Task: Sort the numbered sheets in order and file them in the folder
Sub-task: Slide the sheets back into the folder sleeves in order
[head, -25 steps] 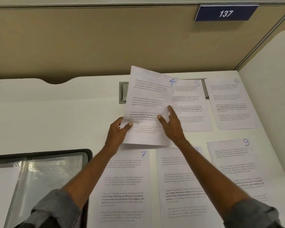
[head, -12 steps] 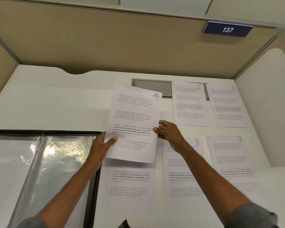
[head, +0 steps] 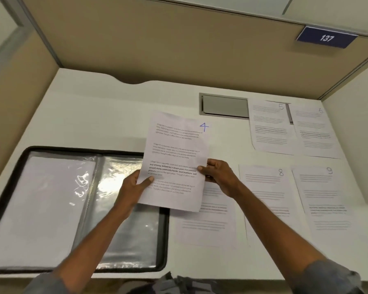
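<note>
Sheet 4 (head: 179, 149), white with printed text and a blue handwritten number, is held above the desk. My left hand (head: 134, 187) grips its lower left edge, thumb on top. My right hand (head: 219, 177) pinches its right edge. The open black folder (head: 164, 240) with clear plastic sleeves lies at the left; its left sleeve holds a white sheet (head: 40, 200). Sheet 4 overlaps the folder's top right corner. Sheets 5 (head: 270, 128), 6 (head: 317, 134), 8 (head: 268, 200) and 9 (head: 327, 200) lie flat at the right. One more sheet (head: 208, 225) lies under sheet 4, its number hidden.
The white desk (head: 115, 115) is boxed in by beige partition walls behind and at both sides. A grey cable hatch (head: 225, 106) is set in the desk behind sheet 4. A blue sign reading 137 (head: 326, 38) hangs on the back wall.
Both hands have carried sheet 4 leftward from its place beside sheet 5 to the folder's right edge. The view has swung left, showing more of the folder.
</note>
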The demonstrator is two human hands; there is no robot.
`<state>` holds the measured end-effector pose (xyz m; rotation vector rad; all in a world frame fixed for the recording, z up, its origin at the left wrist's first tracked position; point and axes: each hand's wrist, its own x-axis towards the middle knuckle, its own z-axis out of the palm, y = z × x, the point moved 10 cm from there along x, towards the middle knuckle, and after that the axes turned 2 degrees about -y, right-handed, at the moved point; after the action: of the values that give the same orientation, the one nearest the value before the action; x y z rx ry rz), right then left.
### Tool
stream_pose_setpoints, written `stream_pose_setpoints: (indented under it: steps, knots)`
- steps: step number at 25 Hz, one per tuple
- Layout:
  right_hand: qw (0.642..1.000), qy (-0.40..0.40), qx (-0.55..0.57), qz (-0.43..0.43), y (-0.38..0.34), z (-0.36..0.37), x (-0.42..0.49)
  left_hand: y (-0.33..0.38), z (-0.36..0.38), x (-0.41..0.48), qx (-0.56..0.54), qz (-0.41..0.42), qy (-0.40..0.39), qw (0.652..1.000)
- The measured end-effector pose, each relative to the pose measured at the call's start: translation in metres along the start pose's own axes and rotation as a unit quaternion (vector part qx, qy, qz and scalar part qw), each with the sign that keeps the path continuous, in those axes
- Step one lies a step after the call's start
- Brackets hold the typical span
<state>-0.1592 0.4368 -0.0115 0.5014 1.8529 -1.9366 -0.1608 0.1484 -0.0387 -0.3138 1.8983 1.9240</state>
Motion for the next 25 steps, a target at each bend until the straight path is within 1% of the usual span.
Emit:
stream_pose_setpoints:
  steps: [4,5,6,7,8,10,12,13,14,15,16,17,19,20,21,25]
  knots:
    - [1.000,0.031,0.003,-0.007,-0.001,0.046,0.002,-0.005,-0.056,0.005,0.043,0.004,-0.002,0.999]
    - [0.999,0.041,0.006,-0.013,-0.001,0.054,0.003,-0.006,-0.071,0.007,0.079,0.016,0.008,0.997]
    - [0.998,0.053,0.011,-0.020,-0.003,0.061,0.005,-0.002,-0.084,0.009,0.134,0.046,0.018,0.990]
    - [0.997,0.070,0.017,-0.029,-0.005,0.064,0.006,0.006,-0.093,0.011,0.206,0.088,0.029,0.974]
    - [0.995,0.090,0.027,-0.038,-0.008,0.067,0.007,0.013,-0.099,0.013,0.276,0.132,0.032,0.952]
    - [0.989,0.123,0.059,-0.059,-0.016,0.068,0.006,0.011,-0.100,0.023,0.399,0.195,-0.002,0.896]
    - [0.981,0.148,0.096,-0.075,-0.024,0.069,0.006,-0.003,-0.098,0.033,0.530,0.228,-0.033,0.816]
    - [0.978,0.160,0.110,-0.079,-0.027,0.069,0.006,-0.008,-0.099,0.036,0.575,0.231,-0.038,0.784]
    - [0.975,0.169,0.121,-0.083,-0.029,0.069,0.008,-0.010,-0.098,0.038,0.594,0.235,-0.041,0.768]
    - [0.972,0.175,0.129,-0.087,-0.032,0.070,0.010,-0.006,-0.095,0.037,0.598,0.240,-0.045,0.763]
    - [0.970,0.181,0.138,-0.092,-0.033,0.073,0.012,0.003,-0.093,0.034,0.592,0.245,-0.040,0.767]
    - [0.967,0.185,0.147,-0.095,-0.035,0.076,0.014,0.012,-0.096,0.035,0.580,0.236,-0.022,0.780]
    - [0.963,0.196,0.158,-0.097,-0.037,0.083,0.023,0.022,-0.108,0.046,0.562,0.154,-0.004,0.813]
    - [0.962,0.200,0.159,-0.097,-0.037,0.087,0.027,0.024,-0.110,0.051,0.573,0.133,-0.007,0.809]
    - [0.962,0.201,0.161,-0.095,-0.037,0.093,0.032,0.027,-0.107,0.054,0.594,0.137,-0.017,0.793]
    - [0.961,0.186,0.173,-0.106,-0.044,0.114,0.050,0.019,-0.093,0.062,0.673,0.166,-0.111,0.712]
